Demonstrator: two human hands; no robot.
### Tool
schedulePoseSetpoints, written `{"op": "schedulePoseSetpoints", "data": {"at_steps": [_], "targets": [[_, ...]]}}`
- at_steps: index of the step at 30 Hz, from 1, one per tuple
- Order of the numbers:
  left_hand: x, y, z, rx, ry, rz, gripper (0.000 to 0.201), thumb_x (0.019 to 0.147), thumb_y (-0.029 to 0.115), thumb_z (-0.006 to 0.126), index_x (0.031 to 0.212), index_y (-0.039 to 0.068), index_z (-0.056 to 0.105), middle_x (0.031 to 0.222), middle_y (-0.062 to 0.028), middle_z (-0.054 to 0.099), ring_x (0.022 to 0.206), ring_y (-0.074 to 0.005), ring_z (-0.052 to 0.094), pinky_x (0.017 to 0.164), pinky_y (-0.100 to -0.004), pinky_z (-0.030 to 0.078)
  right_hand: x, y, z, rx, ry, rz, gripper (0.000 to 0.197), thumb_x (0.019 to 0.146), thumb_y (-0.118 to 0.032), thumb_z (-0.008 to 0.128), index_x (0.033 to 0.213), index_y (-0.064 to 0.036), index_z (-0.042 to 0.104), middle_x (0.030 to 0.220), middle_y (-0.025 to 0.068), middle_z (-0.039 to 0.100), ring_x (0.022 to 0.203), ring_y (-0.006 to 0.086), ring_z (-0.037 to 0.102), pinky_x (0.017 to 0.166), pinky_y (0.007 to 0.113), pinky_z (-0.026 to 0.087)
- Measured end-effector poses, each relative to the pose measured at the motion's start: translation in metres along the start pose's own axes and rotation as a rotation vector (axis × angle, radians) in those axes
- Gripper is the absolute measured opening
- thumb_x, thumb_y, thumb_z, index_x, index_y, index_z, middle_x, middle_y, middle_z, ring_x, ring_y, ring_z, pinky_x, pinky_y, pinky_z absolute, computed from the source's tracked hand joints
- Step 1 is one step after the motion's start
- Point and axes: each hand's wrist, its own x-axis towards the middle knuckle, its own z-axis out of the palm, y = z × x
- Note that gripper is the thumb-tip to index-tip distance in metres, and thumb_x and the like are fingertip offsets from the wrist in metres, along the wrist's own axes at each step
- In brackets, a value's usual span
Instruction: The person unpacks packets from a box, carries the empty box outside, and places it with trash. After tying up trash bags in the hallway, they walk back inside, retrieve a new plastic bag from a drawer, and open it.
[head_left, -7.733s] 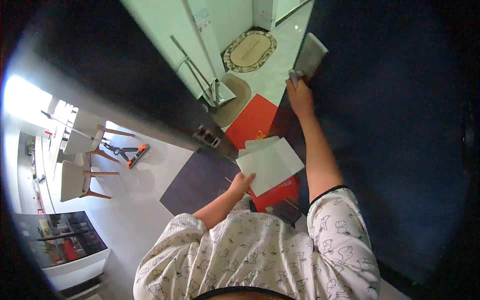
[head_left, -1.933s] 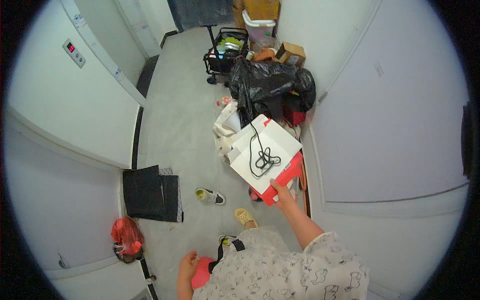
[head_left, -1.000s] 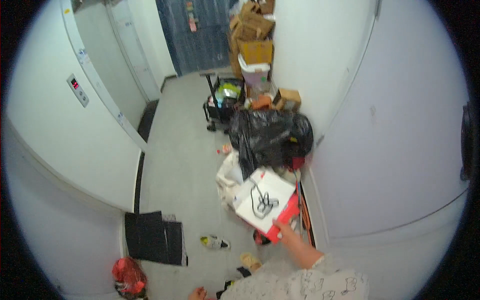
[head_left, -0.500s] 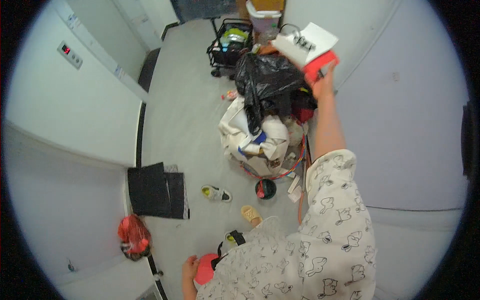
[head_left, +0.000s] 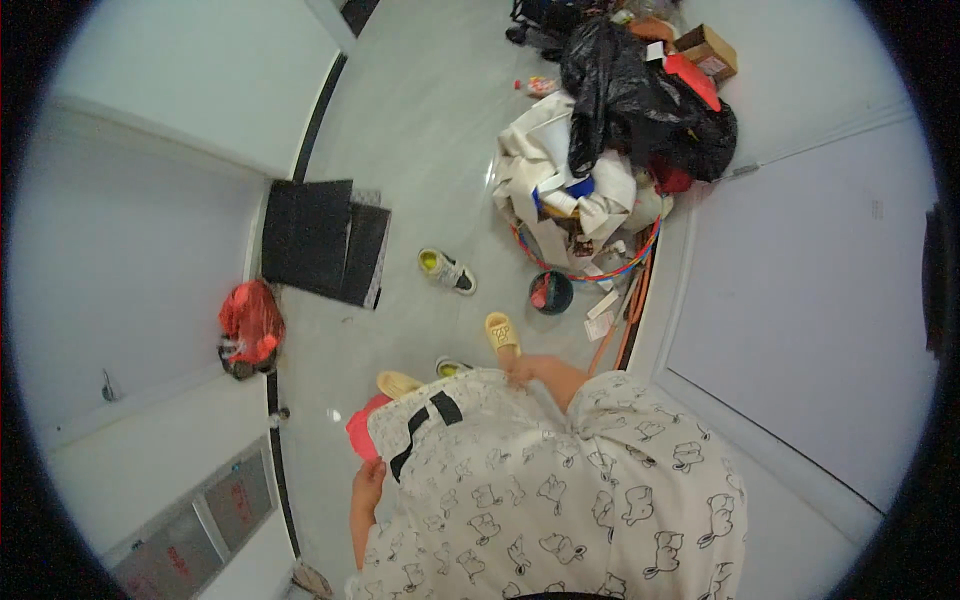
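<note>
At the lower left, my left hand (head_left: 368, 482) is closed at the lower edge of a pink flat, rounded thing (head_left: 362, 428), partly covered by my white rabbit-print clothing (head_left: 560, 500). My right hand (head_left: 522, 370) is bent in front of my body, near a yellow slipper (head_left: 500, 332) on my foot. Its fingers are blurred, and I see nothing held in it. A red flat thing (head_left: 692, 82) rests on a large black plastic bag (head_left: 640, 100) at the upper right, with a small white piece (head_left: 655, 50) beside it.
Below the bag stands a heap of white fabric (head_left: 565, 165) with a colourful hoop (head_left: 610, 275). A dark round pot (head_left: 551, 292), sneaker (head_left: 447, 271), black mats (head_left: 325, 240) and red bag (head_left: 252, 328) lie about. A cardboard box (head_left: 708, 52) stands by the right wall.
My right hand has let go of the red thing with the white sheet and drawn back to my body. The view has shifted down and left; my left hand stays by the pink thing.
</note>
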Motion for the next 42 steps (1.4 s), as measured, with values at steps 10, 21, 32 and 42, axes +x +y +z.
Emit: {"op": "schedulePoseSetpoints", "data": {"at_steps": [10, 21, 32, 42], "targets": [[0.039, -0.112, 0.003, 0.015, -0.004, 0.073, 0.039, 0.081, 0.033, 0.045, 0.106, 0.002, 0.051, 0.102, -0.0163, 0.055, 0.095, -0.0302, 0.052, 0.082, -0.0345, 0.040, 0.024, -0.091, -0.197, -0.600, 0.036, 0.052, 0.022, 0.073, -0.024, 0.051, 0.081, -0.0044, 0.059, 0.077, 0.0154, 0.059, 0.065, 0.0277, 0.057, 0.057, 0.039, 0.045], [0.132, -0.275, -0.152, -0.121, 0.063, -0.235, 0.036, 0.082, 0.027, 0.048, 0.107, 0.002, 0.049, 0.097, -0.0138, 0.057, 0.089, -0.0240, 0.055, 0.078, -0.0325, 0.042, 0.145, -0.203, -0.153, -1.531, -0.316, -0.224, 0.020, 0.077, -0.024, 0.048, 0.083, -0.0055, 0.055, 0.081, 0.0137, 0.058, 0.082, 0.0291, 0.056, 0.072, 0.040, 0.043], [0.204, -0.372, -0.241, -1.139, 0.530, -0.353, 0.027, 0.080, 0.021, 0.048, 0.098, 0.002, 0.054, 0.085, -0.0066, 0.058, 0.078, -0.0152, 0.054, 0.070, -0.0274, 0.042, 0.412, -0.692, 0.002, -0.330, -0.306, -0.417, 0.026, 0.081, -0.021, 0.049, 0.102, -0.0058, 0.051, 0.083, 0.0137, 0.058, 0.078, 0.0232, 0.057, 0.070, 0.031, 0.045], [0.271, -0.309, -0.275, -0.964, 0.443, -0.478, 0.032, 0.081, 0.020, 0.051, 0.107, 0.001, 0.049, 0.100, -0.0102, 0.055, 0.088, -0.0179, 0.053, 0.078, -0.0285, 0.042, 0.607, -0.628, 0.025, -0.685, -0.488, -0.392, 0.024, 0.077, -0.021, 0.050, 0.095, -0.0056, 0.054, 0.085, 0.0171, 0.057, 0.080, 0.0307, 0.056, 0.070, 0.036, 0.044]]}}
